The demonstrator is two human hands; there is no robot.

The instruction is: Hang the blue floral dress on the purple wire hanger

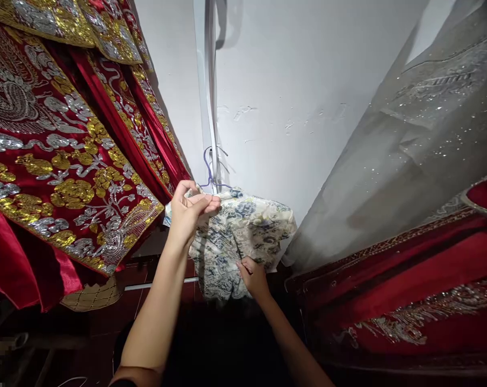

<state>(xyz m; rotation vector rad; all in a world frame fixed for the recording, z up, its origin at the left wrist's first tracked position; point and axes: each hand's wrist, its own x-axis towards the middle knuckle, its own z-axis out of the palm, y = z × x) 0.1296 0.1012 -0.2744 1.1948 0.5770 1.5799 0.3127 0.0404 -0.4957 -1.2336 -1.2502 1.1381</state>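
Observation:
A short-sleeved floral shirt (223,250), cream with blue and grey flowers, hangs in front of me on a thin purple hanger (206,159). My left hand (188,212) is at its collar, thumb and fingertips pressed together on the cloth near the neckline. Lower down, my right hand (253,277) has its fingers closed on the shirt's front, with the thumb on top of the fabric. Part of the left shoulder of the shirt is hidden behind my left hand and wrist.
A white upright post (205,80) stands against the scuffed white wall (287,80). Red costumes with gold and silver sequins (72,193) hang at left. On the right are a sparkling white gown (388,161) and red beaded garments (408,285). A woven basket (92,295) sits lower left.

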